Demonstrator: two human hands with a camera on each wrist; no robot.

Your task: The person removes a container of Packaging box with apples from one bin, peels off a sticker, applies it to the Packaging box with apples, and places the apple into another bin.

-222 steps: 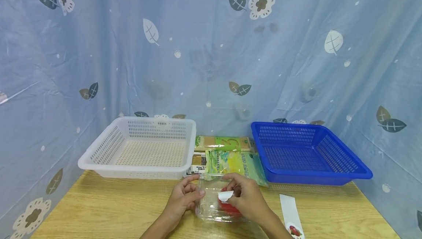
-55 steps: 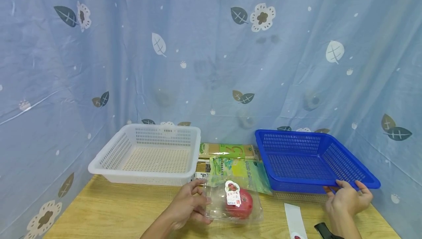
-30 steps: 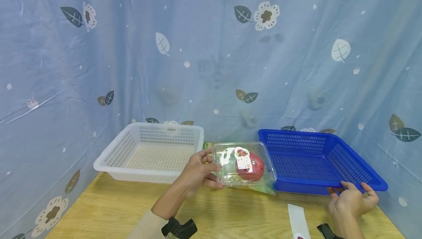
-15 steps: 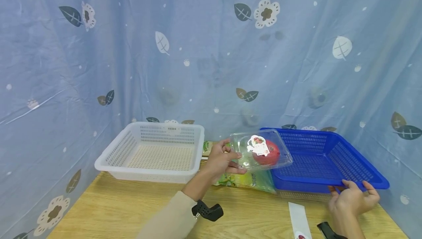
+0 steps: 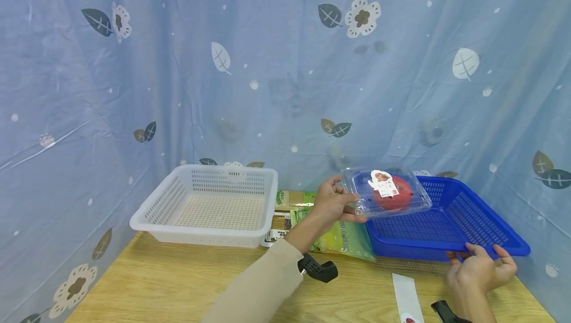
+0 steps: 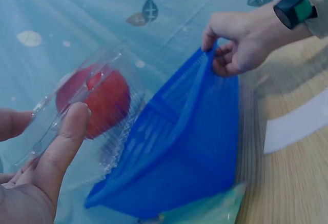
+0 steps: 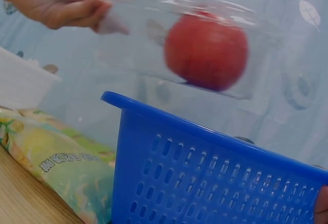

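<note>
My left hand (image 5: 333, 203) grips one side of a clear plastic box (image 5: 363, 187), thumb on top and fingers beneath. A round red fruit (image 5: 399, 199) lies inside, towards the far side from the hand. On the lid sits a white sticker (image 5: 384, 185) with a fruit picture. The box hangs tilted over the left part of the blue basket (image 5: 412, 253), above its rim in the right wrist view. My right hand (image 5: 479, 271) pinches the basket's front rim near its right corner, as the left wrist view shows too.
A white basket (image 5: 209, 238) stands on the left. Between the baskets lie a green-yellow bag (image 5: 352, 241), a brown and green packet (image 5: 292, 200) and a small pack (image 5: 280, 224). A white sticker strip (image 5: 407, 296) lies on the wooden table (image 5: 178, 283) before the blue basket.
Earlier both hands were at the box, with the sticker peeling up in the right. That hand then took the basket rim; the left has lifted the box rightward from the table to over the basket.
</note>
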